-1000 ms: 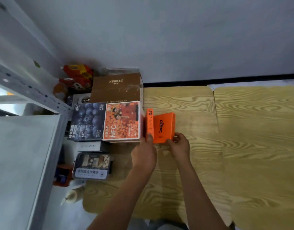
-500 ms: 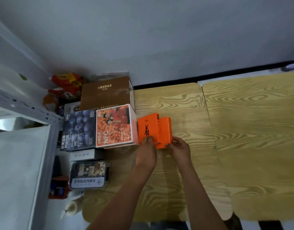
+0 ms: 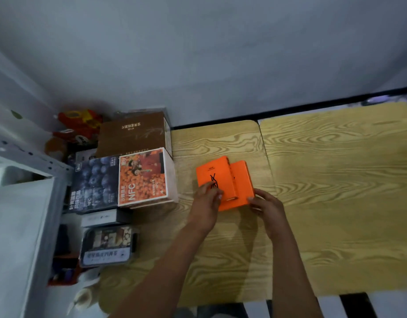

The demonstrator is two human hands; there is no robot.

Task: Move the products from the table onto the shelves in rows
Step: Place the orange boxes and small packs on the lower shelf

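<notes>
The likeliest slip, as I judge it, is that the two orange boxes (image 3: 225,183) part company on the lift: they lie overlapped on the wooden table (image 3: 335,180), the left one riding partly on the right, and each hand has only a near edge, so a pull from one side could slide the upper box off or skew the pair. A swing leftward might also clip the orange NFC carton (image 3: 143,176) just beside them (the grey shelf (image 3: 19,226) lies beyond that stack). The left hand (image 3: 206,203) has its fingers curled together, thumb and fingertips pinching the printed face of the upper box. The right hand (image 3: 268,206) curls at the lower box's near right corner; it seems to grip it, though blur hides the contact.
</notes>
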